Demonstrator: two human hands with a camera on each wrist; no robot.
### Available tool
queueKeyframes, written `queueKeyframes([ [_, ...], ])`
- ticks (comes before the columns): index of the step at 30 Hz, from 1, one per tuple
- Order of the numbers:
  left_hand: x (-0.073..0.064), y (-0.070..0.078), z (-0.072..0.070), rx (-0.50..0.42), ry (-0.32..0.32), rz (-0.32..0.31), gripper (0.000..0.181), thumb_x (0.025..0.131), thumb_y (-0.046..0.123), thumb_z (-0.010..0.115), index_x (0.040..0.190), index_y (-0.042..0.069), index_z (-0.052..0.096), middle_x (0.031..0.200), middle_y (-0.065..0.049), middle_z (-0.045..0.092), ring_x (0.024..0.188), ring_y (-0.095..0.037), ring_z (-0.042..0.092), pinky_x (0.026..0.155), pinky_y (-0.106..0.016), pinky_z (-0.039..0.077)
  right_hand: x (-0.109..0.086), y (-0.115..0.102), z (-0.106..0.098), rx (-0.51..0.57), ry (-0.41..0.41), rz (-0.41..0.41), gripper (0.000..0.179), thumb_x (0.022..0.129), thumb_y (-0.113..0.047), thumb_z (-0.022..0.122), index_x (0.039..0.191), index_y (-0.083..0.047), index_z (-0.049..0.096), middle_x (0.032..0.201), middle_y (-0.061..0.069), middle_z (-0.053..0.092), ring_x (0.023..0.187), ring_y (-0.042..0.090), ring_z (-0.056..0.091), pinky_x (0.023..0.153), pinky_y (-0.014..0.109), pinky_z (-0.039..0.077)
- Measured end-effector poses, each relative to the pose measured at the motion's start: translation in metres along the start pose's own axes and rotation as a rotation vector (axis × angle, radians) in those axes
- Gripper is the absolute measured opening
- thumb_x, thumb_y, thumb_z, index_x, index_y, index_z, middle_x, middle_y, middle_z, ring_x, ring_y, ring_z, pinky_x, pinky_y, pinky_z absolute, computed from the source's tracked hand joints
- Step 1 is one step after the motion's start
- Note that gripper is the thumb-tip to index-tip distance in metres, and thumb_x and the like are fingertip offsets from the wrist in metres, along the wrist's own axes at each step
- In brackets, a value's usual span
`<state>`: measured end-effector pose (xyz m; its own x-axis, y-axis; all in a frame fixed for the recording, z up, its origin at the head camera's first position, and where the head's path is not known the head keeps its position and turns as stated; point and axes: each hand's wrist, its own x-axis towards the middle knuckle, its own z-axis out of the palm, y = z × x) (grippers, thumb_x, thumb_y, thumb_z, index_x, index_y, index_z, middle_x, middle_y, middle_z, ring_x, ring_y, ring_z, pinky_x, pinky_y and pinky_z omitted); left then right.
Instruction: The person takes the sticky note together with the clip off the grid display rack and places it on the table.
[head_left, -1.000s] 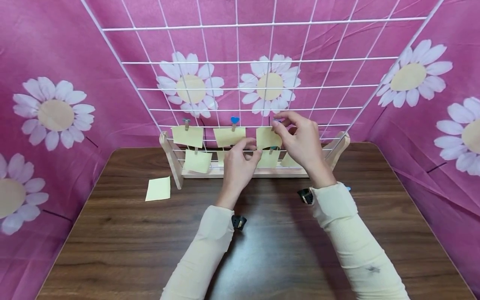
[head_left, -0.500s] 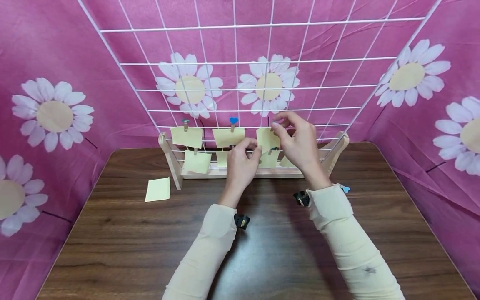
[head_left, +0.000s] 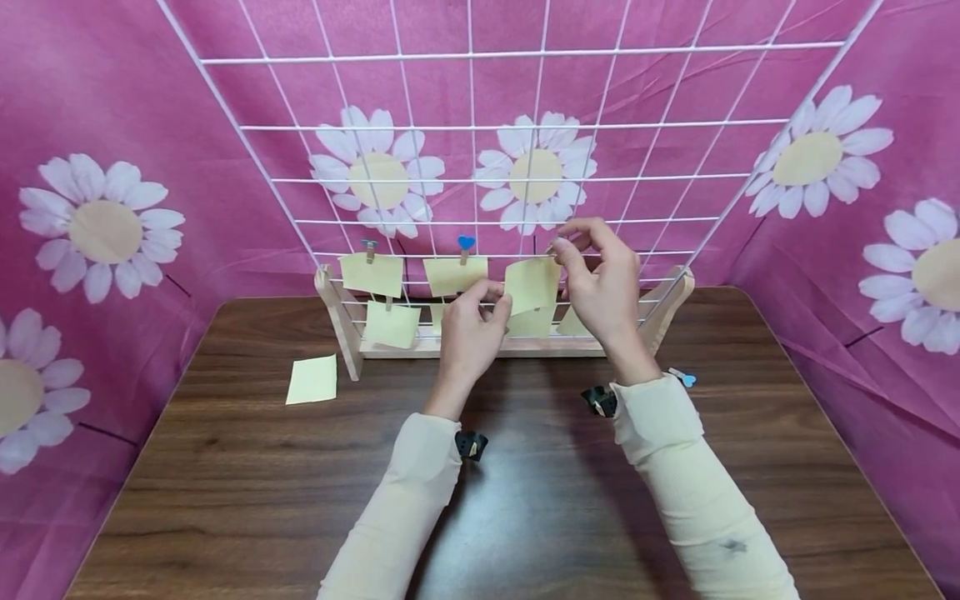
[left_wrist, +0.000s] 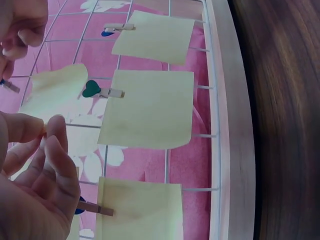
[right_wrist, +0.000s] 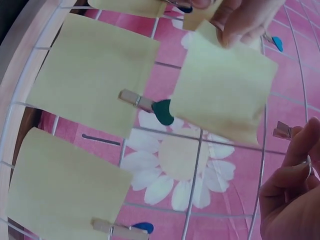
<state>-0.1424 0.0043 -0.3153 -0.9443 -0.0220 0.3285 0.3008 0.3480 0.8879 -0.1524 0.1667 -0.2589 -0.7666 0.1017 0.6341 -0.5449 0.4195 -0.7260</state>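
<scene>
In the head view my left hand [head_left: 474,329] pinches the left edge of a pale yellow sticky note [head_left: 532,285] between thumb and fingertips. The note stands in front of the white wire grid [head_left: 510,179], slightly tilted. My right hand [head_left: 603,283] is at its upper right corner and pinches a small wooden clothespin [right_wrist: 282,130], whose tip points toward the note. In the right wrist view a gap shows between clothespin and note. Below, another note [left_wrist: 150,110] hangs from a clothespin with a green heart [left_wrist: 91,89].
More notes hang on the left, one under a blue-heart clothespin [head_left: 466,244]. A loose note [head_left: 312,380] lies on the table [head_left: 247,492] at left. A loose blue-heart clothespin [head_left: 684,378] lies right of my right wrist. Wooden feet [head_left: 341,325] support the grid.
My left hand has taken hold of the note's edge. The note has shifted slightly left and tilted, coming apart from the clothespin in my right hand. The right hand has barely moved.
</scene>
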Motion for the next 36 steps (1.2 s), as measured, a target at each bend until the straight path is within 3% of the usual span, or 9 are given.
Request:
queueKeyframes([
  [3, 0.000, -0.002, -0.005, -0.004, 0.006, 0.017, 0.014, 0.097, 0.014, 0.066, 0.103, 0.005, 0.074, 0.085, -0.005, 0.071, 0.058, -0.014, 0.063, 0.057, -0.029, 0.048, 0.000, -0.001, -0.003, 0.008, 0.016, -0.004, 0.011, 0.096, 0.001, 0.066, 0.105, 0.006, 0.067, 0.075, 0.010, 0.064, 0.042, 0.010, 0.053, 0.041, 0.019, 0.045],
  [8, -0.001, -0.006, -0.013, -0.033, 0.020, 0.005, 0.015, 0.099, 0.014, 0.063, 0.105, 0.004, 0.072, 0.083, -0.005, 0.070, 0.057, -0.016, 0.065, 0.058, -0.030, 0.050, -0.002, 0.000, -0.008, 0.060, 0.022, 0.023, 0.011, 0.096, 0.002, 0.066, 0.106, 0.006, 0.066, 0.077, 0.008, 0.063, 0.040, 0.020, 0.052, 0.039, 0.021, 0.045],
  [13, -0.003, -0.010, -0.019, -0.061, 0.023, 0.008, 0.014, 0.100, 0.013, 0.062, 0.104, 0.003, 0.072, 0.082, -0.005, 0.067, 0.056, -0.021, 0.065, 0.054, -0.031, 0.050, -0.007, 0.002, -0.015, 0.109, 0.048, 0.053, 0.013, 0.097, 0.002, 0.064, 0.108, 0.009, 0.065, 0.076, 0.005, 0.061, 0.039, 0.011, 0.050, 0.038, 0.021, 0.044],
  [22, -0.014, -0.017, -0.039, -0.111, 0.043, -0.032, 0.013, 0.101, 0.011, 0.062, 0.105, 0.002, 0.070, 0.083, -0.007, 0.064, 0.060, -0.035, 0.064, 0.051, -0.026, 0.050, -0.024, 0.007, -0.034, 0.162, 0.049, 0.170, 0.017, 0.099, 0.001, 0.060, 0.112, 0.011, 0.059, 0.075, 0.005, 0.060, 0.039, 0.010, 0.049, 0.039, 0.021, 0.045],
  [29, -0.024, -0.027, -0.060, -0.080, 0.090, -0.014, 0.013, 0.101, 0.009, 0.062, 0.106, 0.000, 0.070, 0.081, -0.010, 0.064, 0.054, -0.016, 0.058, 0.050, -0.022, 0.044, -0.038, 0.016, -0.053, 0.138, 0.068, 0.203, 0.016, 0.099, 0.004, 0.058, 0.112, 0.013, 0.058, 0.069, -0.006, 0.064, 0.038, 0.010, 0.050, 0.039, 0.020, 0.044],
  [36, -0.035, -0.038, -0.073, -0.095, 0.130, -0.083, 0.015, 0.099, 0.009, 0.065, 0.107, -0.001, 0.072, 0.083, -0.013, 0.066, 0.051, -0.012, 0.058, 0.048, -0.020, 0.042, -0.045, 0.021, -0.061, 0.145, 0.077, 0.255, 0.015, 0.100, 0.003, 0.057, 0.112, 0.012, 0.056, 0.069, 0.002, 0.065, 0.040, 0.007, 0.051, 0.039, 0.021, 0.045],
])
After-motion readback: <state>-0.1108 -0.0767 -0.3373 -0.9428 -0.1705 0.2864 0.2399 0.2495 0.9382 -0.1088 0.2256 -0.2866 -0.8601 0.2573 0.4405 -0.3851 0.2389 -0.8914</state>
